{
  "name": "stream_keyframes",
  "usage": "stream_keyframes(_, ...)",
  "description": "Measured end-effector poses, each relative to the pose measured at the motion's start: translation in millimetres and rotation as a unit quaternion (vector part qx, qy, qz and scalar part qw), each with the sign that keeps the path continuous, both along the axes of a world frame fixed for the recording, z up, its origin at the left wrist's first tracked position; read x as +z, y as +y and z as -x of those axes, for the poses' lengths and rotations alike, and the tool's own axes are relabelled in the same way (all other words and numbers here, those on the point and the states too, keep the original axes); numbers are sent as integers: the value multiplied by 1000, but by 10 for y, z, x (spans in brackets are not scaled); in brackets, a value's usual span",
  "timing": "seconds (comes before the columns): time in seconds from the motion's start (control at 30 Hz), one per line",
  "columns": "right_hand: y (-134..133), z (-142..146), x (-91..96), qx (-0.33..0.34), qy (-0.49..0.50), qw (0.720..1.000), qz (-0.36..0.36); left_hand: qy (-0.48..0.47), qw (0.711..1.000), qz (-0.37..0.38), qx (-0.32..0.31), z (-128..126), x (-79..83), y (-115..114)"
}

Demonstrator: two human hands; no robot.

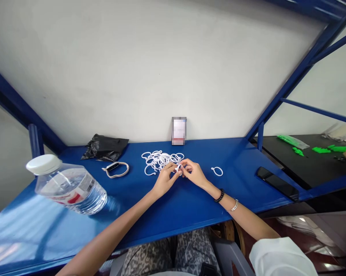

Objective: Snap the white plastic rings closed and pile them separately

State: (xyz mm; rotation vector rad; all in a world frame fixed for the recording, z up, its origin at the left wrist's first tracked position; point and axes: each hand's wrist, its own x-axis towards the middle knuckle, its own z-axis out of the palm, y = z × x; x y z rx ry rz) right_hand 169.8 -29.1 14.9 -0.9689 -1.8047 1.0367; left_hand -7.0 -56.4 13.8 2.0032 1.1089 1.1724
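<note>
Between the fingertips of both hands is a white plastic ring (178, 168), which looks like a snap-type curtain ring. My left hand (166, 178) pinches it from the left, thumb and fingers closed. From the right, my right hand (194, 172) pinches the same ring, its fingers curled and partly hiding it. Just behind my left hand lies a loose pile of several similar white rings (158, 159). One separate white ring (218, 171) lies flat on the blue table (190, 203), to the right of my right hand.
A large water bottle (72, 188) stands at the left, with a watch (117, 170) and black plastic bag (108, 147) beyond it. A phone-like device (179, 131) leans on the wall. Another phone (276, 183) lies right. Green pieces (319, 149) lie on the neighbouring table near another person's hand.
</note>
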Motion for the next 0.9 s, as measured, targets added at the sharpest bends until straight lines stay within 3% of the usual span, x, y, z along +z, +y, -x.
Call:
stream_keyframes(0.1,-15,0,31,29,45,996,71,-63,993,94,-43,21,64,17)
stream_keyframes(0.2,-6,-39,88,112,71,976,173,-85,976,174,-95,56,117,31)
stream_keyframes(0.3,-11,-61,123,185,90,947,248,-72,969,200,-126,80,146,34)
stream_keyframes(0.43,-37,-45,127,206,121,916,321,-98,950,241,-171,74,144,22)
stream_keyframes(0.57,-63,13,88,218,188,896,339,-178,916,285,-219,39,129,2)
stream_keyframes(0.8,-123,103,46,209,253,868,372,-260,879,331,-225,-33,106,-32)
stream_keyframes(0.9,-128,94,69,215,271,863,369,-292,873,316,-229,-48,131,-54)
